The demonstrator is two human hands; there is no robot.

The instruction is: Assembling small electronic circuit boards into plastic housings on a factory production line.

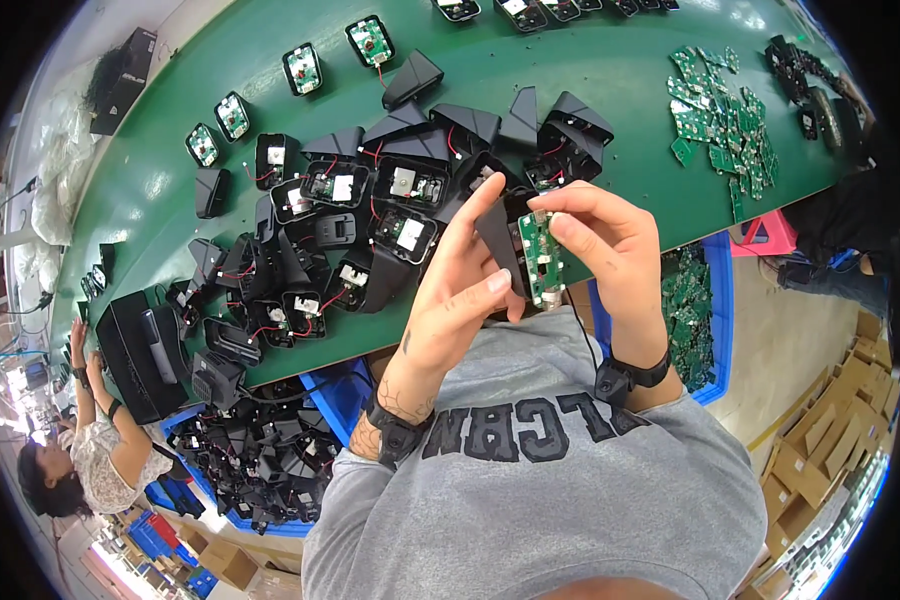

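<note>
- The right hand (pixel 610 245) pinches a green rectangular circuit board (pixel 543 250) between thumb and fingers near its top end, seemingly to leave most of its face uncovered.
- The left hand (pixel 455 270) is partly curled around a black wedge-shaped plastic housing (pixel 497 238), index finger raised and thumb reaching toward the board; this probably steadies the housing close beside the board. Exact finger contact behind it is hidden.
- Both pieces sit at the frame's centre, over the near edge of the green bench (pixel 620 60), where the forearms have room.
- Opened black housings with red wires (pixel 395 275) crowd the bench left of centre, likely kept within reach, and limit sideways movement there.
- A flat heap of loose green boards (pixel 725 125) lies at upper right; a strip of green surface separates it from the housings.
- Below the bench edge, a blue plastic bin (pixel 724 320) at right holds green boards; another blue bin (pixel 342 400) at lower left holds black parts.
</note>
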